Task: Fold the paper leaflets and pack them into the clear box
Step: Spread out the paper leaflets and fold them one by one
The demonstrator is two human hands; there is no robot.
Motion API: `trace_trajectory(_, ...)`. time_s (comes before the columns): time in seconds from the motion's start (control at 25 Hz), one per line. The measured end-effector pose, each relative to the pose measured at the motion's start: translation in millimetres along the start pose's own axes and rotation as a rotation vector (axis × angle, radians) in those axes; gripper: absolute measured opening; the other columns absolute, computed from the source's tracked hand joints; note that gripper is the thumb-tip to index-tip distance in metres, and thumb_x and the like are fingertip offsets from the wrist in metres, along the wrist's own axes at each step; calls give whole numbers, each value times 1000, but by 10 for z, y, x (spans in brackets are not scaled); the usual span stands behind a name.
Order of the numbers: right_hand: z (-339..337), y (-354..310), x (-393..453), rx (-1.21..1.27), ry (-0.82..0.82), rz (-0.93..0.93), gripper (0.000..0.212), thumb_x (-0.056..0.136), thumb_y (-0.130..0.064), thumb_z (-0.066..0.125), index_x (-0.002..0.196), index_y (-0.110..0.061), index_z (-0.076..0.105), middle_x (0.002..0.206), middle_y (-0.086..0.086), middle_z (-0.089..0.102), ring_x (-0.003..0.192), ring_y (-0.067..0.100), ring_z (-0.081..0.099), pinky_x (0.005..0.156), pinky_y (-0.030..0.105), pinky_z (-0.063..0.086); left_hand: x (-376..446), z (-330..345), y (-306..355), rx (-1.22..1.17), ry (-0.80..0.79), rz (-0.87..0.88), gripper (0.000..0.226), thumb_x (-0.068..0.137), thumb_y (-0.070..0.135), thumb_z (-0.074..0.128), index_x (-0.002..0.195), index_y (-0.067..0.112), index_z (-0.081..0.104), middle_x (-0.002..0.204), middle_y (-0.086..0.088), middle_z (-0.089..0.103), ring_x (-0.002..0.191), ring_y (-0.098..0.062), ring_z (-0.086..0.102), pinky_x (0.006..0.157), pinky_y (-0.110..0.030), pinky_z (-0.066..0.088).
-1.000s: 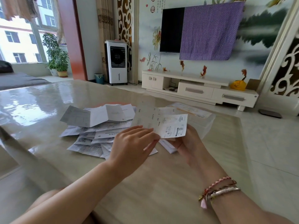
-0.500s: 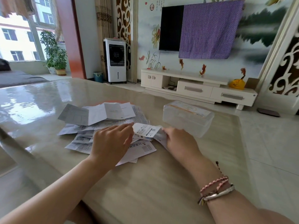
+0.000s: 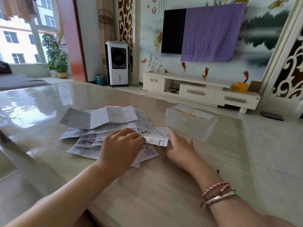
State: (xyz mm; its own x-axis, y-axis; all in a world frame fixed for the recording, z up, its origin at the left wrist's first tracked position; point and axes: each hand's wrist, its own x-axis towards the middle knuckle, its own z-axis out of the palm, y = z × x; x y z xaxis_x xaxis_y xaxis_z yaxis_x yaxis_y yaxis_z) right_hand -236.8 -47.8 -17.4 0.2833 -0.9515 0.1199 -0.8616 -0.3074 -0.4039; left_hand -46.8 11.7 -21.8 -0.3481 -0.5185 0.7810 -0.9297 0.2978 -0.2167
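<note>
A small white leaflet (image 3: 155, 139) with printed marks lies low over the table, between my two hands. My left hand (image 3: 121, 145) has its fingers curled and pinches the leaflet's left edge. My right hand (image 3: 179, 145) holds the right edge; its thumb is hidden under the paper and its outer fingers lie spread. A loose pile of unfolded leaflets (image 3: 98, 122) spreads out behind and under my left hand. The clear box (image 3: 191, 123) stands just behind my right hand with its lid on and a label on top.
The glossy beige table (image 3: 147, 185) runs to an edge at the right, with tiled floor beyond. A white TV cabinet (image 3: 200, 90) and a standing air cooler (image 3: 118, 63) stand far behind the table.
The leaflet was held up open in the air a second ago. Both hands have brought it down to the table in front of the pile, and it now looks smaller.
</note>
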Motion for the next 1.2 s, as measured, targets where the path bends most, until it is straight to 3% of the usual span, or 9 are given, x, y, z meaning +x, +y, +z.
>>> trace_trajectory(0.12, -41, 62, -7, 176, 215, -76, 47, 87, -17, 59, 132, -24, 49, 124, -1, 55, 119, 18, 44, 101, 30, 34, -18, 8, 25, -16, 4, -16, 12, 75, 17, 75, 68, 25, 71, 69, 12, 67, 73, -12, 66, 51, -25, 47)
trace_trajectory(0.24, -61, 10, -28, 132, 374, -195, 22, 86, -22, 67, 107, -28, 70, 88, -7, 52, 87, 10, 42, 75, 24, 36, 40, -78, -15, -74, 77, -58, 13, 82, 22, 69, 70, 26, 71, 75, 16, 68, 71, -10, 65, 48, -23, 44)
trace_trajectory(0.36, -90, -106, -78, 470, 364, -213, 15, 88, -20, 64, 97, -26, 74, 67, -9, 66, 65, 6, 59, 59, 21, 45, 82, -174, -105, -125, 112, -80, 11, 85, 28, 67, 76, 26, 73, 81, 16, 71, 73, -11, 66, 47, -26, 50)
trace_trajectory(0.48, -115, -217, -88, 752, 355, -162, 24, 93, -7, 55, 99, -22, 74, 89, -6, 74, 78, 1, 66, 60, 11, 47, 2, -198, -305, -169, 61, -206, 40, 89, 57, 50, 89, 25, 75, 95, 14, 72, 92, -11, 64, 56, -28, 54)
trace_trajectory(0.64, -172, -457, -55, 1053, 131, -64, 32, 97, -1, 42, 110, -12, 69, 100, 3, 71, 81, -2, 67, 60, 8, 48, -103, -125, -707, -282, -270, -562, 77, 89, 71, 8, 118, 32, 67, 145, 5, 46, 137, -21, 34, 105, -47, 38)
trace_trajectory(0.76, -37, -616, 6, 845, 5, -62, 31, 97, -13, 44, 113, -23, 69, 106, 13, 71, 96, 21, 66, 78, 35, 55, -107, -27, -933, -225, -579, -669, 55, 93, 61, 18, 133, 43, 51, 161, 1, 10, 148, -26, 4, 119, -48, 9)
trace_trajectory(0.88, 158, -648, 160, 438, 29, -129, 28, 95, -24, 48, 110, -32, 69, 105, 2, 67, 99, 29, 57, 86, 38, 47, -108, 98, -1078, -152, -704, -612, 42, 100, 49, 28, 140, 47, 38, 159, -4, 16, 147, -29, 11, 118, -49, 6)
trace_trajectory(1.04, 172, -683, 207, 322, 87, -89, 25, 93, -28, 49, 107, -35, 69, 109, -4, 48, 111, 17, 37, 100, 34, 35, -52, 108, -1093, -193, -600, -591, 37, 102, 33, 31, 135, 36, 49, 140, 0, 47, 129, -22, 43, 113, -47, 20)
trace_trajectory(1.2, 182, -738, 180, 505, 145, -150, 22, 93, -21, 47, 99, -31, 67, 105, -9, 55, 107, 12, 48, 87, 26, 42, 21, 43, -1027, -239, -338, -604, 37, 102, 22, 34, 136, 19, 50, 151, 3, 37, 136, -21, 40, 115, -45, 24)
